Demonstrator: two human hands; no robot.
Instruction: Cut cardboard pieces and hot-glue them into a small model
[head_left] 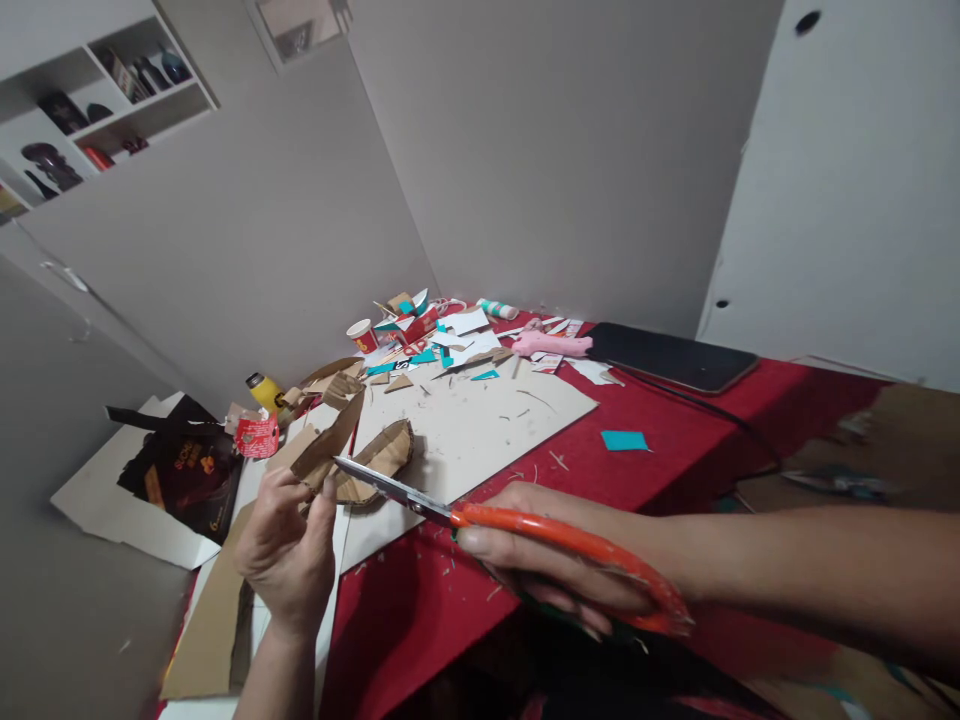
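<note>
I found no text I could read for certain. The dark printed box (184, 472) at the table's left edge carried orange lettering, too blurred to make out. The crumpled red wrapper (257, 436) beside it showed white marks, illegible. The red paper cup (363, 335) bore a small emblem; I could not tell what it said.

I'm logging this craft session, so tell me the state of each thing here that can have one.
Left hand: holding a cardboard strip.
Right hand: gripping the scissors by the orange handles.
Scissors: blades nearly closed, tip at the cardboard strip.
Paper cup: upright.
Yellow bottle: capped, lying tilted.
Phone: screen dark, lying flat.
</note>
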